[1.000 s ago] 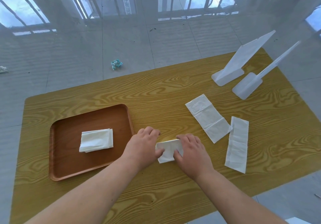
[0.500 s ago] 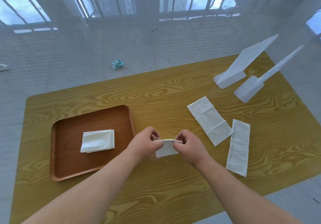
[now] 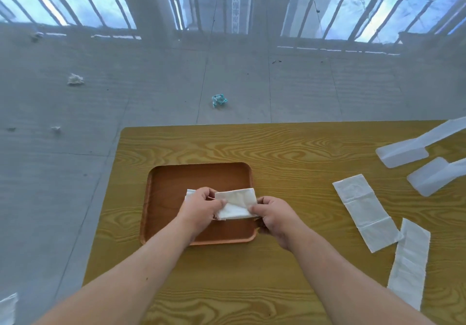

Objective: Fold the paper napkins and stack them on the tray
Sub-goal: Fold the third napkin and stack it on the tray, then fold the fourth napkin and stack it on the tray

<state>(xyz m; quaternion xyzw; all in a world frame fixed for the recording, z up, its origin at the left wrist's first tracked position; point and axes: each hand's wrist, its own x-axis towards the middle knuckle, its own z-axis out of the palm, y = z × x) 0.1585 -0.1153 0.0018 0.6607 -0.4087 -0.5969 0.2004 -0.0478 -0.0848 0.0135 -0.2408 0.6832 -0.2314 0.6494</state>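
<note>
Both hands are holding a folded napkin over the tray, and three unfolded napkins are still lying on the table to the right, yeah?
Not three: the head view shows two unfolded napkins on the table. Otherwise right.

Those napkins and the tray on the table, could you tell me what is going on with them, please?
A person is folding paper napkins and stacking them on the wooden tray. Both the left hand and the right hand hold a folded napkin by its ends over the tray, above a stack mostly hidden by the left hand. Two unfolded napkins lie on the table to the right, waiting.
</note>
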